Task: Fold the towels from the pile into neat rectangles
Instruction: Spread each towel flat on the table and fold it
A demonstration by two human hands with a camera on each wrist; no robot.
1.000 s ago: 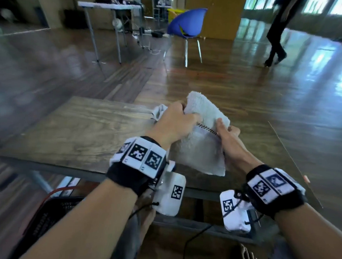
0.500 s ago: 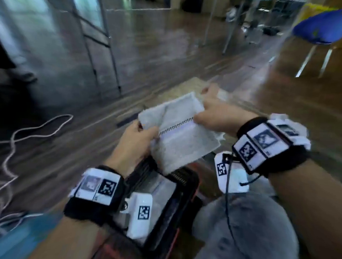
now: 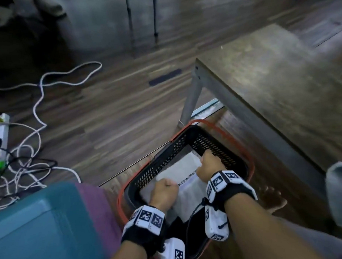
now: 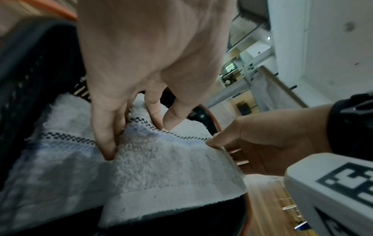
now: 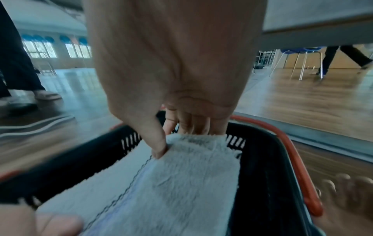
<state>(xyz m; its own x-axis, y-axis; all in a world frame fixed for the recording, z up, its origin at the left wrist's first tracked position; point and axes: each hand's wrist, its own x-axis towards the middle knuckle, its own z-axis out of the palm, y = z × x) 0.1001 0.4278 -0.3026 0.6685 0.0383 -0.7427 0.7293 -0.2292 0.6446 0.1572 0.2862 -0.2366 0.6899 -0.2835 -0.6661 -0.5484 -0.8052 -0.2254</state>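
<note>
Currently, in the head view, both hands lower a folded white towel [image 3: 181, 173] into a black mesh basket [image 3: 161, 164] with an orange rim, which stands on the floor beside the table [image 3: 274, 84]. The left hand [image 3: 165, 192] grips the near end of the towel; the right hand [image 3: 208, 167] grips the far end. White cables [image 3: 39, 97] lie loose on the floor to the left, and a teal bin [image 3: 37, 221] sits at the near left.

In the left wrist view, the left hand's fingers [image 4: 105, 127] and thumb pinch a ridge of the terry cloth along its checked border stripe [image 4: 68, 136]. The right hand's thumb rests on the towel's edge.

In the right wrist view, the right hand's thumb [image 5: 157, 143] presses the top of the towel while the fingers curl beneath its far end. The towel lies flat as a compact rectangle, inside the basket walls.

Assessment: this towel appears fully folded and is being stowed; release is the remaining step for it. No pile shows in any view, so the number of towels left cannot be determined.
</note>
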